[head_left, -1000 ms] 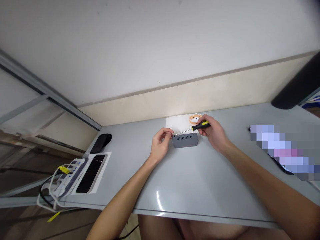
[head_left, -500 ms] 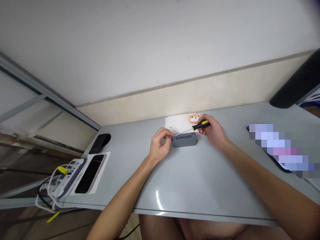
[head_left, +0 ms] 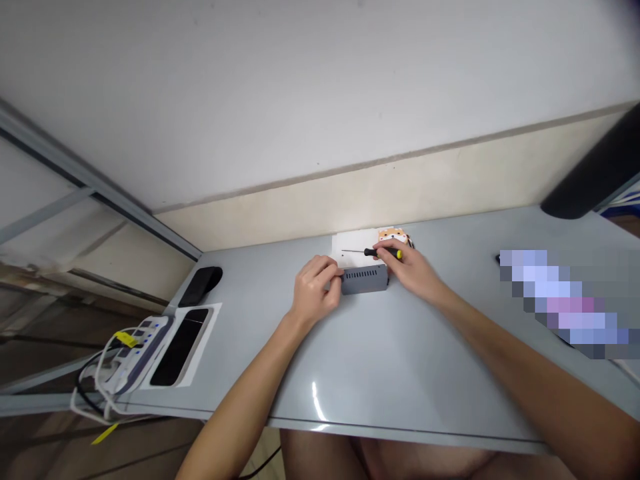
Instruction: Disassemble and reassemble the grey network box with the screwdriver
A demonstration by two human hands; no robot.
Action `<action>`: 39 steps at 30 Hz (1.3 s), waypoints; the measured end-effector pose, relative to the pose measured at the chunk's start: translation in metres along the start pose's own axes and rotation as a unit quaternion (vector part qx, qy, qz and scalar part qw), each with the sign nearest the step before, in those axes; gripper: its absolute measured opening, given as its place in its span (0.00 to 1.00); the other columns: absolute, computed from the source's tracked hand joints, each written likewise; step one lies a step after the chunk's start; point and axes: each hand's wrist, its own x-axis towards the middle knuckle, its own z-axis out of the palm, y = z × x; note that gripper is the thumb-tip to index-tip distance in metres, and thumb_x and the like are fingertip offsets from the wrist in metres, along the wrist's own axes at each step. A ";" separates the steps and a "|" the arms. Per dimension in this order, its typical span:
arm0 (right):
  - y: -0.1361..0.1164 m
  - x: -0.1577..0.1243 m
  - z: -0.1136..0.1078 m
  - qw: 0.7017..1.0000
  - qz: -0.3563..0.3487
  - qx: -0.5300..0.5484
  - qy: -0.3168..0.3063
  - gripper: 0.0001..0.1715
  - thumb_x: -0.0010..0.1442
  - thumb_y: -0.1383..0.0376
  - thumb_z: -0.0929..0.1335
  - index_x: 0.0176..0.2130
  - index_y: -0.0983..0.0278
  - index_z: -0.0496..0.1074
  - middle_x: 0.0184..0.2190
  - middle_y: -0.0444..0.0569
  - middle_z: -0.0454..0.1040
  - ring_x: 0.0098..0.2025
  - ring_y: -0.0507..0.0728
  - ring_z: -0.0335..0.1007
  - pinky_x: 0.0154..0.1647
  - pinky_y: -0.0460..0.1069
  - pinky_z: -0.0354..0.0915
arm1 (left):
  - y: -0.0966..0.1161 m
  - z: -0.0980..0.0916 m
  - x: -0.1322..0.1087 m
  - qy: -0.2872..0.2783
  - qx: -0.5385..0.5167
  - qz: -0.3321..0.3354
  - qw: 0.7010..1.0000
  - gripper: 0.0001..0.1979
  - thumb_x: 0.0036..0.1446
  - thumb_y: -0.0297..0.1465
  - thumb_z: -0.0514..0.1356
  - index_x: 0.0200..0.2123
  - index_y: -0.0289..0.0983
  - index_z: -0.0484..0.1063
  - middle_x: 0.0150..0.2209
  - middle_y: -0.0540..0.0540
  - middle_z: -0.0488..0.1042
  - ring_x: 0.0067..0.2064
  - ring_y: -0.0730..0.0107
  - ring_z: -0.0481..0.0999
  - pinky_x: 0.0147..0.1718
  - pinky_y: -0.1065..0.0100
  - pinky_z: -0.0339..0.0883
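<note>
A dark grey box with a row of vent slots (head_left: 364, 283) rests on the grey table. My left hand (head_left: 317, 288) has its fingers closed on the left end of this box. In my right hand (head_left: 406, 264) is a screwdriver (head_left: 371, 253) with a black and yellow handle. Its thin shaft points left, above a white sheet (head_left: 357, 241) behind the box, and its tip is apart from the box. Next to my right hand, a dog-face picture (head_left: 392, 236) in orange and white lies at the sheet's right side.
To the left lie a black phone (head_left: 180, 348) on white paper, a power strip (head_left: 141, 357) with tangled cables, and a black object (head_left: 201, 286). A blurred-out screen (head_left: 560, 300) is on the right. A black cylinder (head_left: 590, 167) stands at the back right.
The screwdriver has come away from the box's left end and lies nearly level above the sheet. My right hand and the box have shifted slightly left.
</note>
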 end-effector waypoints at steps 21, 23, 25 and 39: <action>-0.023 0.012 -0.043 0.973 0.107 0.169 0.117 0.15 0.56 0.55 0.71 0.24 0.61 0.75 0.17 0.46 0.68 0.20 0.52 0.59 0.22 0.49 0.56 | 0.010 -0.004 0.002 -0.154 -0.006 -0.013 0.988 0.16 0.61 0.27 0.56 0.51 0.42 0.73 0.45 0.43 0.82 0.50 0.52 0.75 0.56 0.49 0.58; -0.022 0.013 -0.045 0.972 0.105 0.172 0.122 0.15 0.56 0.57 0.70 0.23 0.61 0.74 0.17 0.46 0.68 0.20 0.52 0.60 0.22 0.50 0.56 | 0.009 -0.004 0.001 -0.143 -0.003 -0.002 0.990 0.17 0.58 0.26 0.56 0.50 0.42 0.73 0.44 0.43 0.82 0.49 0.52 0.75 0.56 0.49 0.58; -0.019 0.013 -0.047 0.973 0.100 0.169 0.124 0.15 0.56 0.57 0.70 0.22 0.61 0.73 0.17 0.46 0.66 0.19 0.52 0.61 0.22 0.50 0.56 | 0.009 -0.004 0.001 -0.143 -0.008 0.005 0.990 0.18 0.57 0.27 0.56 0.50 0.41 0.73 0.44 0.43 0.82 0.49 0.52 0.75 0.56 0.49 0.58; -0.014 0.014 -0.047 0.973 0.092 0.171 0.127 0.12 0.51 0.59 0.69 0.21 0.60 0.73 0.17 0.47 0.67 0.20 0.53 0.60 0.22 0.51 0.55 | 0.017 -0.004 0.004 -0.152 0.001 0.015 0.988 0.20 0.61 0.29 0.56 0.55 0.41 0.74 0.47 0.40 0.81 0.49 0.52 0.76 0.56 0.50 0.57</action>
